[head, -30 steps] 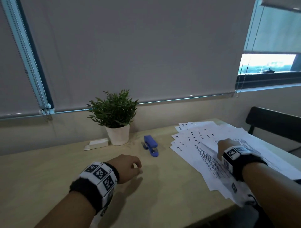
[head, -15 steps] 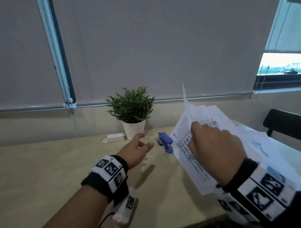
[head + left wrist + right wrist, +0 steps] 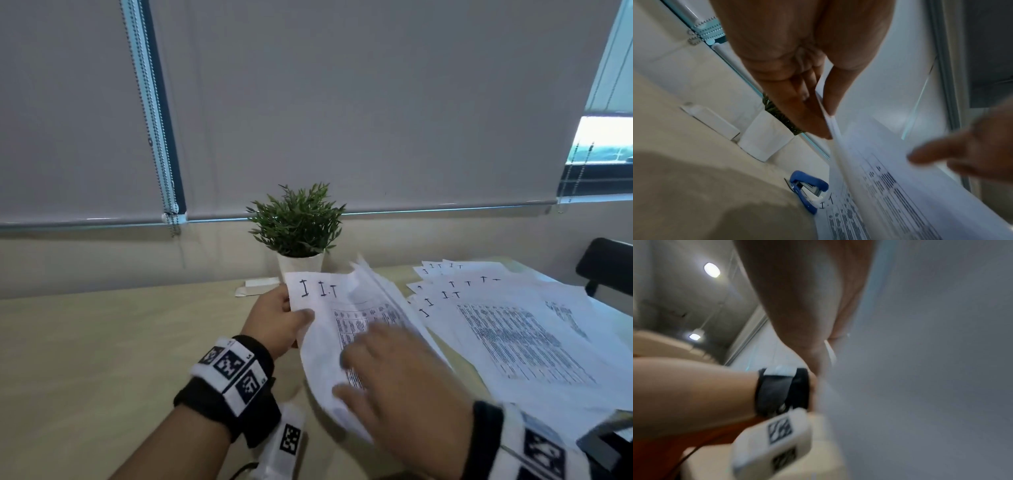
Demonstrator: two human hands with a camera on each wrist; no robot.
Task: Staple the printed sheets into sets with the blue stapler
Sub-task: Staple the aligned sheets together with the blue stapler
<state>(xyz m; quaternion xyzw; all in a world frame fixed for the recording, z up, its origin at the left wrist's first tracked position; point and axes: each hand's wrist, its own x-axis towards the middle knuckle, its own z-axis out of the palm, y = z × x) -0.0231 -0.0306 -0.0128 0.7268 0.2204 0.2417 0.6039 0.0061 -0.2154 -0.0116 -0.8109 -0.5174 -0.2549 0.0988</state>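
Note:
A thin sheaf of printed sheets point(image 3: 342, 308) is raised above the table, with "I" marks at its top corner. My left hand point(image 3: 291, 315) pinches its left edge between thumb and fingers, which the left wrist view shows close up as left hand point(image 3: 826, 116) on the sheaf point(image 3: 890, 186). My right hand point(image 3: 387, 370), blurred, lies with fingers spread on the sheaf's face. The blue stapler point(image 3: 807, 190) lies on the table under the sheaf. In the head view the sheaf hides it.
More printed sheets point(image 3: 513, 325) are fanned across the right of the wooden table point(image 3: 102, 342). A potted plant point(image 3: 298, 222) and a small white box point(image 3: 257, 286) stand at the back by the wall. A black chair point(image 3: 606, 267) is at the far right.
My right hand lifted sheets off the pile and brought them left. My left hand rose and took their left edge. The right hand's grip has changed to spread fingers.

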